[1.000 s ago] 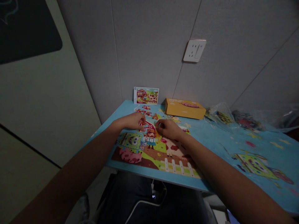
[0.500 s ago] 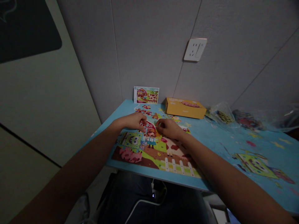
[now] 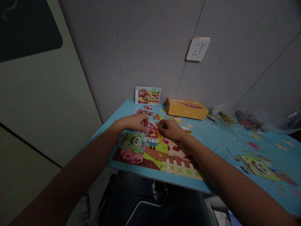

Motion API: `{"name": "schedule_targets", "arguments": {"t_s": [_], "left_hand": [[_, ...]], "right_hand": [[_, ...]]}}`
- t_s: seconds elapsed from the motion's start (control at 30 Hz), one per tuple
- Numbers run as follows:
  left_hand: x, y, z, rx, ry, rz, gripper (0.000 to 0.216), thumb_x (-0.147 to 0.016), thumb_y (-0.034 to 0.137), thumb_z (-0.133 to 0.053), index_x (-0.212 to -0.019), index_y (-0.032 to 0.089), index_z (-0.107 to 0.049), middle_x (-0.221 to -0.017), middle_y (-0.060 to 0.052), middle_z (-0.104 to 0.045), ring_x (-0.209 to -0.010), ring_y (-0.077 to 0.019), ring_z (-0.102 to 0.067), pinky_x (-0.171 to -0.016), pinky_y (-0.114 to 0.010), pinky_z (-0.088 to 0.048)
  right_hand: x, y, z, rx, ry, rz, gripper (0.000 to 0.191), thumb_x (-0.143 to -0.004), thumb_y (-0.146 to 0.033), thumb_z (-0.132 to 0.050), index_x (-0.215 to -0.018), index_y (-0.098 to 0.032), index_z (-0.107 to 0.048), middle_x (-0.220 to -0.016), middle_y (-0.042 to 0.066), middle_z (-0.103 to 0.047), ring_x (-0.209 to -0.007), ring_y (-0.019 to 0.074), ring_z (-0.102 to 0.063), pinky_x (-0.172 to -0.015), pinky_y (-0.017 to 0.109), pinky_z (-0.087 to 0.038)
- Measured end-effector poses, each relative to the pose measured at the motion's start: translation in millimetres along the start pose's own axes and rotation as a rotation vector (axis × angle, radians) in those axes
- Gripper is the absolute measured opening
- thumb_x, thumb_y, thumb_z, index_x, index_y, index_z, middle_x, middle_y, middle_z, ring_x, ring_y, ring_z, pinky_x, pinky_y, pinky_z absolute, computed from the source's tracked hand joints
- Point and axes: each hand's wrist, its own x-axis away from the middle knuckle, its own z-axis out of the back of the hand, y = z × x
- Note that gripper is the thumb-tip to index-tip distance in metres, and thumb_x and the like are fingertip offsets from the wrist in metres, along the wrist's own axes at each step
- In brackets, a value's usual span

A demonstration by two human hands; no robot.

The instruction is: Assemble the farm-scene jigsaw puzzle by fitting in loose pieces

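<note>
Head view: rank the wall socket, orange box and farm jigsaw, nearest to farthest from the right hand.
1. Farm jigsaw: right at the right hand, spreading to its left and toward the person.
2. Orange box: beyond the hand, slightly right, at the back of the table.
3. Wall socket: farthest, up on the wall above the box.

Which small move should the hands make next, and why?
Perhaps the left hand should gently press the red barn section flat: it is at that section's left side, the right hand is close on the other side, and loose pieces lie beyond, so this section may best be settled first. Whether its seams are closed, I cannot tell.
</note>
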Motion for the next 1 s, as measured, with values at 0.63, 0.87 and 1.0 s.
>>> {"name": "schedule_targets", "arguments": {"t_s": [0.63,0.87,1.0], "left_hand": [[0.3,-3.6,-2.8,0.115,0.013,0.038,0.050,-0.061,0.037,-0.076,-0.102,0.012,-0.061,-0.100,-0.009,-0.063,-0.083,-0.0188,-0.057,-0.069,-0.024,-0.040],[-4.2,0.4,-3.0,0.397,0.104,0.027,0.022,-0.073,0.023,-0.065,-0.091,0.011,-0.061,-0.073,-0.002,-0.060,-0.065,-0.0121,-0.054,-0.058,-0.022,-0.039],[-5.6,1.7,-1.5,0.528,0.134,-0.024,0.025,-0.075,0.022,-0.062,-0.097,0.010,-0.064,-0.071,-0.001,-0.061,-0.059,-0.0100,-0.051,-0.055,-0.022,-0.038]], "right_hand": [[-0.4,4.1,-3.4,-0.005,-0.002,0.013,0.018,-0.078,-0.024,-0.054,-0.088,-0.017,-0.066,-0.064,0.002,-0.062,-0.056,0.0122,-0.050,-0.054,0.023,-0.029],[-0.5,2.5,-2.6,0.013,0.013,0.020,0.017,-0.080,-0.027,-0.055,-0.087,-0.017,-0.067,-0.063,0.002,-0.062,-0.054,0.0118,-0.048,-0.054,0.024,-0.028],[0.4,1.4,-1.3,-0.021,0.011,0.040,0.022,-0.084,-0.034,-0.054,-0.084,-0.017,-0.067,-0.062,0.002,-0.061,-0.054,0.0111,-0.047,-0.053,0.024,-0.027]]}}
